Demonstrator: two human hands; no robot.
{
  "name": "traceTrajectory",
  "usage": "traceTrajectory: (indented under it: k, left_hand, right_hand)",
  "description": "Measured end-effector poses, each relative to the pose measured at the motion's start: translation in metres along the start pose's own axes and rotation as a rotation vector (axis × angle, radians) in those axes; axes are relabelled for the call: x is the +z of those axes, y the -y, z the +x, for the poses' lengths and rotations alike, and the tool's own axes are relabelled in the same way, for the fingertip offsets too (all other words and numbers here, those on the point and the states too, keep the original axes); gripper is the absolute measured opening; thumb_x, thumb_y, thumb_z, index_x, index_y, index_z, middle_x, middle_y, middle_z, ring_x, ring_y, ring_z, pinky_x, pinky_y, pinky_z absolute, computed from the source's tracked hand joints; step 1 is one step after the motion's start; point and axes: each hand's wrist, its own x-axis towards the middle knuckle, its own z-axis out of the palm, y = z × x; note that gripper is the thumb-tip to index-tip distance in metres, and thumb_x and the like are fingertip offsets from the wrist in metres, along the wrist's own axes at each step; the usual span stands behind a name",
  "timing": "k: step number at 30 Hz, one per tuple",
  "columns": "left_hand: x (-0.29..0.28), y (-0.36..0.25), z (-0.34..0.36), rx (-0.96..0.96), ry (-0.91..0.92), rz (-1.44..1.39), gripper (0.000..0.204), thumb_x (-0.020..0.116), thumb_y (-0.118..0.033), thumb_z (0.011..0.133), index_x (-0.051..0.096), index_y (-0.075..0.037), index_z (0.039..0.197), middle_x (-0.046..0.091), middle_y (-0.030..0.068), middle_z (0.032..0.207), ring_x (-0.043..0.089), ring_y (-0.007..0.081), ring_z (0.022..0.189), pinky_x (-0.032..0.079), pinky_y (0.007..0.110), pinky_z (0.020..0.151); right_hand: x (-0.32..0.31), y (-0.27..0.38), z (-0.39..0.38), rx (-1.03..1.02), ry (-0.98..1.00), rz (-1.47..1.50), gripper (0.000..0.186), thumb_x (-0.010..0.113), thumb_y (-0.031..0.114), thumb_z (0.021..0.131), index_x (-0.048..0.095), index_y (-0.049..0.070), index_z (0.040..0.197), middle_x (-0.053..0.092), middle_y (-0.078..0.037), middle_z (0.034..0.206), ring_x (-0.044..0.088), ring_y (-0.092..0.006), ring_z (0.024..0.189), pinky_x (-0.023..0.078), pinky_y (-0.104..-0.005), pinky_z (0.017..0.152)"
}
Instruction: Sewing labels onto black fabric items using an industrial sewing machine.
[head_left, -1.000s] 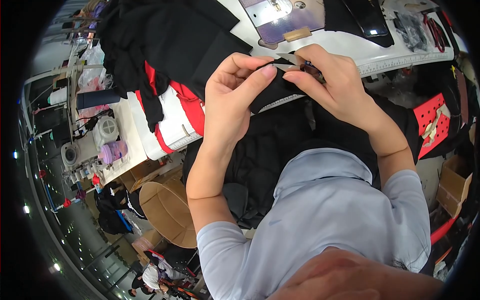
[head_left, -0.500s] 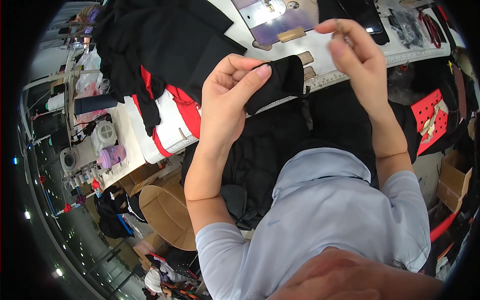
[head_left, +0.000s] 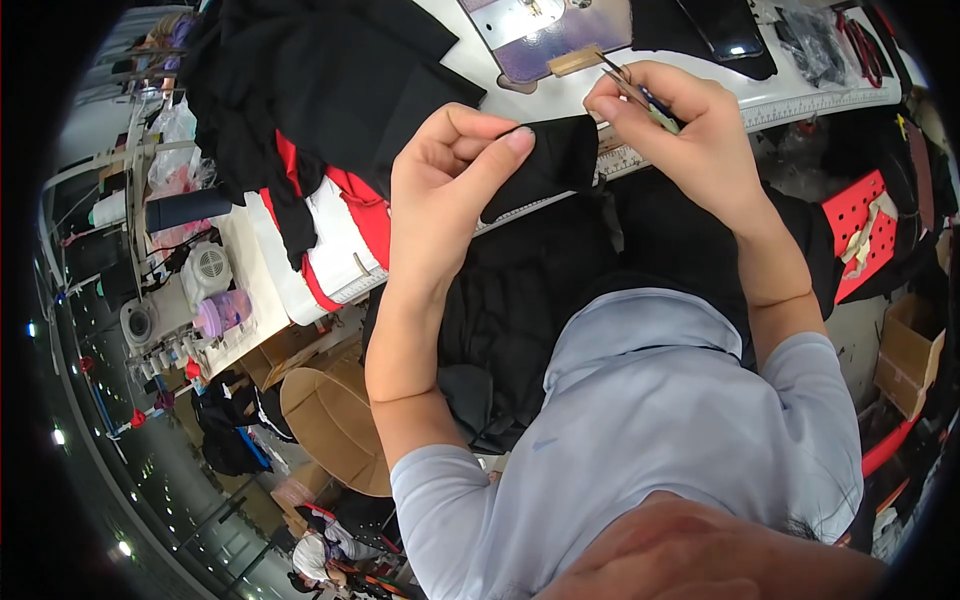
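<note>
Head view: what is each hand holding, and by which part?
The left hand pinches black cloth by its upper left edge. The right hand holds snips around the handle, tips free; the exact grip is partly hidden.

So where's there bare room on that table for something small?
A narrow bare strip of the white table lies between the black fabric pile and the purple machine plate; another runs between the ruler edge and the cloth under the phone. Crowded: around the plastic bag, left hand and right hand.
</note>
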Motion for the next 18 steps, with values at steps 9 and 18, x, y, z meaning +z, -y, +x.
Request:
traceTrajectory:
  k: [9,18]
  left_hand:
    - [0.011,-0.002,0.008,0.027,-0.003,0.011,0.008,0.072,-0.001,0.092,0.064,-0.002,0.097,0.068,-0.0011,0.085,0.06,0.0011,0.079,0.043,0.016,0.069]
    - [-0.025,-0.012,0.025,0.254,-0.161,0.192,0.006,0.068,-0.002,0.095,0.063,-0.003,0.099,0.071,0.0015,0.095,0.062,0.0034,0.087,0.046,0.018,0.079]
  right_hand:
    - [-0.003,-0.006,-0.002,-0.303,-0.084,0.028,0.026,0.058,0.021,0.103,0.064,-0.003,0.11,0.057,0.001,0.077,0.04,-0.0064,0.065,0.037,-0.0199,0.065]
    - [-0.202,-0.098,0.046,-0.336,-0.856,0.361,0.023,0.064,0.017,0.101,0.066,0.0,0.116,0.065,0.001,0.095,0.051,-0.0072,0.081,0.041,-0.0219,0.078]
